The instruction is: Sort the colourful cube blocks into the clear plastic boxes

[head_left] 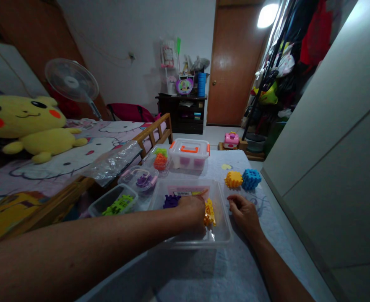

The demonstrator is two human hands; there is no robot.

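My left hand reaches down into a clear plastic bin, beside the yellow interlocking pieces. Most of its fingers are hidden, so what they touch cannot be told. Dark purple pieces lie in the bin to the left of this hand. Just outside the bin's right wall, my right hand hovers over or rests on the cloth, fingers curled in, with nothing visible between them. Beyond it sit a yellow block cube and a blue block cube, side by side.
Left of the bin are an open tub with green pieces, a clear box with purple pieces, and a container with orange pieces. A lidded box with orange latches stands behind. A wooden bed rail borders the left.
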